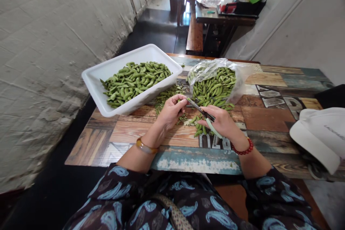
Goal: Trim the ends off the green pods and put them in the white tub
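Note:
My left hand is closed in a pinch on a green soybean pod, mostly hidden by the fingers. In my right hand is a pair of scissors with a pale green handle, its blades reaching to the pod at my left fingertips. Behind my hands, a clear plastic bag lies with its mouth toward me, and soybean pods spill out of it. More pods fill part of a white plastic tub at the left. Trimmed scraps lie between tub and bag.
The wood-patterned table carries a white cap at its right end. Farther back stand a second table with a black tray and a wooden bench. A pale brick wall runs along the left.

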### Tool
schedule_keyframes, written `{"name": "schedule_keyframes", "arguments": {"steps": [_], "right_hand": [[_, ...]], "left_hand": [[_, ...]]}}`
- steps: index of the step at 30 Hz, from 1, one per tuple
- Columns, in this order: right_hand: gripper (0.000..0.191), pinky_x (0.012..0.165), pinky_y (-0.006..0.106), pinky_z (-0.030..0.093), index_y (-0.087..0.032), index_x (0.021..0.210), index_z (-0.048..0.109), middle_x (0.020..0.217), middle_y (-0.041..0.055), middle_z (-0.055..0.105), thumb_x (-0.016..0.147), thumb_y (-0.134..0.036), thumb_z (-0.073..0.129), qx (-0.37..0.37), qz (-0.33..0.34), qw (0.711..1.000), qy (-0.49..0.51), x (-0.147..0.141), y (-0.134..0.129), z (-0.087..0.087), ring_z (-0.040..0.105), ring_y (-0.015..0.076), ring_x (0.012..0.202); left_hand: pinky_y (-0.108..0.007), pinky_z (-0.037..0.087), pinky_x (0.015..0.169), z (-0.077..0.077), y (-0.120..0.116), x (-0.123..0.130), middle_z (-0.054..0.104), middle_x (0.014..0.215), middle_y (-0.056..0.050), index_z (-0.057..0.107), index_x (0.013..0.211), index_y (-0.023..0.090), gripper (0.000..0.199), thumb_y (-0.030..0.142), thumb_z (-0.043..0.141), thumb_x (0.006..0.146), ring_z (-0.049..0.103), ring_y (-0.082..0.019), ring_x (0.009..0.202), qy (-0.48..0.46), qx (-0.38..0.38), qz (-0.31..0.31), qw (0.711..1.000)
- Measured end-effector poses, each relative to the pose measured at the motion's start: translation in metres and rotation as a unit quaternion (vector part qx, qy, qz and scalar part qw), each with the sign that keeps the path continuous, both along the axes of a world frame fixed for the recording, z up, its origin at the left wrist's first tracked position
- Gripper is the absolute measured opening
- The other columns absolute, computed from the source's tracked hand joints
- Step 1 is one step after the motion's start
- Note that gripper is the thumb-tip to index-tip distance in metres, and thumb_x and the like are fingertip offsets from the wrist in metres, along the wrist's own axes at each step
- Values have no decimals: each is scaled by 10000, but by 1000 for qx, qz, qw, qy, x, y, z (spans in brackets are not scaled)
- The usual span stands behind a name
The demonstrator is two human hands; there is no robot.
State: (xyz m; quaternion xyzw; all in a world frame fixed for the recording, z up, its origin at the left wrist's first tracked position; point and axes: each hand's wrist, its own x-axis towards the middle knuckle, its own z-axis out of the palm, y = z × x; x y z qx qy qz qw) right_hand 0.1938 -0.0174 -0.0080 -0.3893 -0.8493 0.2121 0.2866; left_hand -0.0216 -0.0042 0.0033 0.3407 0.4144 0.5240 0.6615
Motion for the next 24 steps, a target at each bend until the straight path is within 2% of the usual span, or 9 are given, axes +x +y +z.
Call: {"name": "schedule_keyframes", "arguments": {"steps": [3,7,14,19,24], "right_hand": [[375,757,337,539,-185,1162,649,945,75,680,851,-374,737,0,-8,1000,3,1,1,0,666,221,833],[351,765,342,542,-193,1147,656,957,75,687,852,-368,735,14,-22,999,21,2,2,1,670,226,850],[364,756,343,539,-178,1161,646,936,80,686,875,-396,706,-7,14,1000,-14,1,-1,3,666,223,829],[359,762,338,543,-190,1168,645,963,83,698,878,-394,703,-14,24,999,-25,2,-1,4,675,222,846],[358,794,366,550,-199,1163,646,982,89,697,868,-390,712,4,-26,1000,7,2,1,2,675,239,877]], "left_hand": [[-150,248,426,1,2,-1,592,610,32,573,772,148,299,295,787,624,424,-38,458,-3,-3,13,1000],[-162,244,415,0,2,-2,685,735,-20,571,747,141,244,269,752,646,447,-32,456,48,14,7,999],[-169,270,424,-2,0,-1,564,560,52,572,750,154,284,304,783,632,463,-47,432,57,15,-2,998],[-167,284,429,-1,2,-3,645,662,12,550,746,155,300,316,781,642,488,-50,462,45,21,1,999],[-169,228,404,0,2,-3,649,672,14,586,762,150,272,309,781,658,422,-30,437,69,31,13,997]]}}
